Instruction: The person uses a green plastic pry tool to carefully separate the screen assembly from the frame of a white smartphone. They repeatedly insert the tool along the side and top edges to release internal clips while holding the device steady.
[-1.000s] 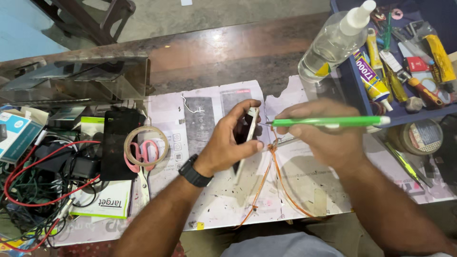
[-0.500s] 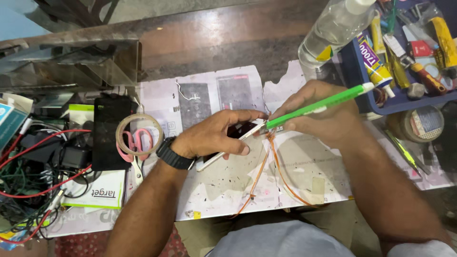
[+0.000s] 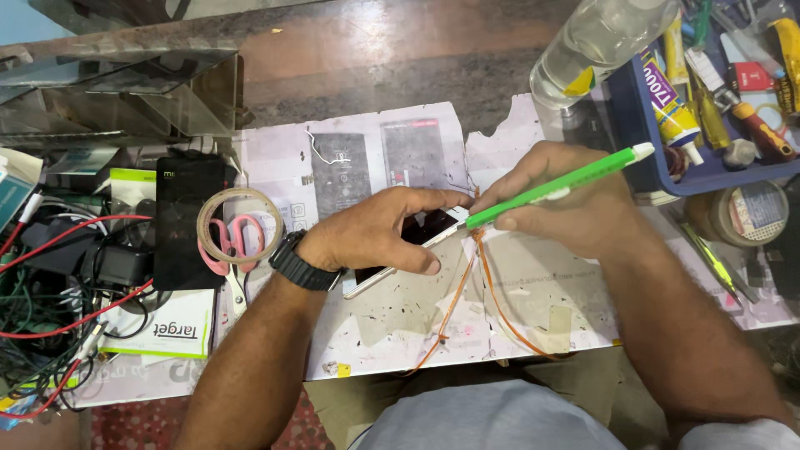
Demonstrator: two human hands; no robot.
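Note:
My left hand (image 3: pixel 379 229), with a black watch on the wrist, lies over a white-edged phone (image 3: pixel 417 237) and presses it flat on the paper-covered work mat (image 3: pixel 533 292). My right hand (image 3: pixel 558 200) grips a green pen-shaped tool (image 3: pixel 554 185), whose tip touches the phone's upper right end. Thin orange wires (image 3: pixel 483 292) loop down from that spot toward the mat's front edge. Most of the phone is hidden under my left hand.
A tape roll (image 3: pixel 240 227) and pink scissors (image 3: pixel 229 250) lie left of the phone, beside a black phone (image 3: pixel 190 221) and tangled red and black cables (image 3: pixel 58 308). A clear bottle (image 3: pixel 596 42) and a blue tray (image 3: pixel 658 171) of tools and glue tubes stand at the right.
My left hand has lowered the phone from an upright hold to flat on the mat. The green tool has tilted and its tip now meets the phone's end.

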